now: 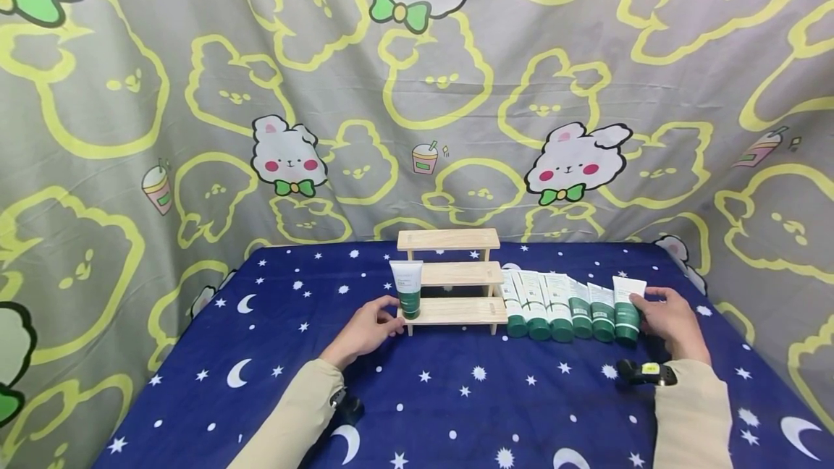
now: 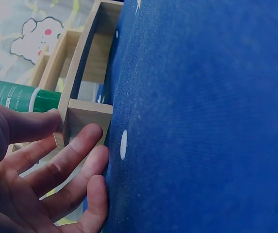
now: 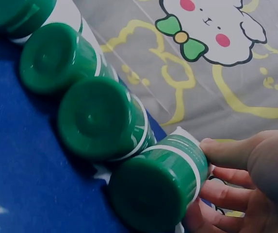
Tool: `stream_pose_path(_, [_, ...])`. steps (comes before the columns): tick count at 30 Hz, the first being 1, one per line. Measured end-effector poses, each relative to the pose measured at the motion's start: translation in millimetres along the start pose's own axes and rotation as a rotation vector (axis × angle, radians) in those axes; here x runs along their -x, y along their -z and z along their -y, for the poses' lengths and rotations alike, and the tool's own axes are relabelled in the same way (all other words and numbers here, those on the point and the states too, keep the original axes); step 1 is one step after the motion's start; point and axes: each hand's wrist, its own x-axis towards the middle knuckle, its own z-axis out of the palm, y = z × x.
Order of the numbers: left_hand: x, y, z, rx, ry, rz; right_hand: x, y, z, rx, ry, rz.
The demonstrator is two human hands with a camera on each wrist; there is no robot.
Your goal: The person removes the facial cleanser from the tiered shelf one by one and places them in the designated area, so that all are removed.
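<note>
A three-step wooden stand [image 1: 456,311] sits at the back middle. One green-and-white squeeze tube [image 1: 408,292] stands cap down on the left end of its lowest step. My left hand [image 1: 368,328] grips that end of the step, thumb at the board's edge beside the green cap and fingers around the end, as the left wrist view shows. At the right, my right hand [image 1: 671,317] holds another squeeze tube [image 1: 629,313] between thumb and fingers, its white end up and green cap toward me. In the right wrist view this tube [image 3: 177,160] overlaps its neighbour.
Several more squeeze tubes [image 1: 559,306] lie in a row between the stand and my right hand, caps toward me. Under everything is a dark blue cloth [image 1: 449,396] with moons and stars. A grey patterned curtain [image 1: 365,93] hangs behind and along both sides.
</note>
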Motion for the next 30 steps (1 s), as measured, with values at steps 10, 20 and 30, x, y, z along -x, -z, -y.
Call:
stream_pose_path(10, [0.1,-0.4,0.8,-0.002,-0.007,0.004,-2.5,1,-10,-0.041,-0.019,0.062])
stream_pose_path(20, [-0.4,-0.3,2.8,0.021,-0.026,0.006,-1.5,2,-6,0.050,-0.066,0.125])
stream_pose_path(30, [0.3,-0.1,1.0,0.019,-0.017,0.006,4.0,5,1,0.124,-0.041,0.081])
